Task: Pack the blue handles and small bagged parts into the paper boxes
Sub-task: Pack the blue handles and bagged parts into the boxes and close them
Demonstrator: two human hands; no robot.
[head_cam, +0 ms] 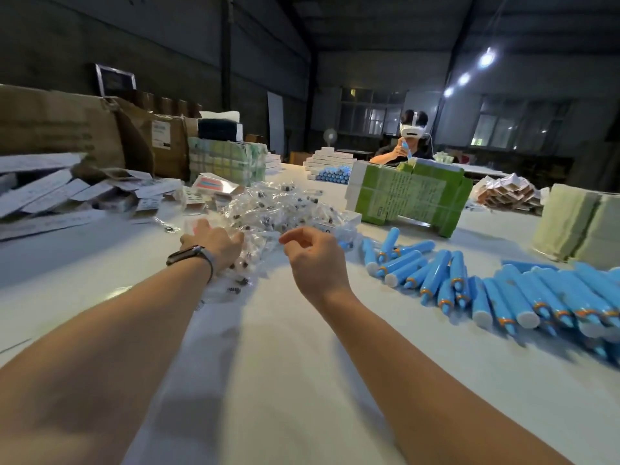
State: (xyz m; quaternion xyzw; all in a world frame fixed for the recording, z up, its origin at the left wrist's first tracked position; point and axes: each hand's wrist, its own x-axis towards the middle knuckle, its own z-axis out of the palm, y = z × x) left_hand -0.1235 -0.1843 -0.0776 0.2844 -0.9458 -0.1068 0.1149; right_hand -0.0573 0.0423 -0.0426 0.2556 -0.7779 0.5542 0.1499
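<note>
lots left: blue handles (496, 290) and little bags (278, 209) lie unpacked; left hand (214, 245) digs into bags, grip hidden; right hand (315, 256) loose, empty.

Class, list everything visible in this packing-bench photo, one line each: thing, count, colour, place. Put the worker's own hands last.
blue handles: many, blue with orange rings, heaped right
bagged parts: a pile, clear bags, centre
flat paper boxes: many, white, far left
green bundle: one, green, centre back
pale stacks: two, pale green, far right
cardboard cartons: several, brown, back left
table: one, white
second person: one, far side, wearing a headset
left hand: on the bagged parts, dark wristband
right hand: fingers loosely curled, apparently empty
</note>
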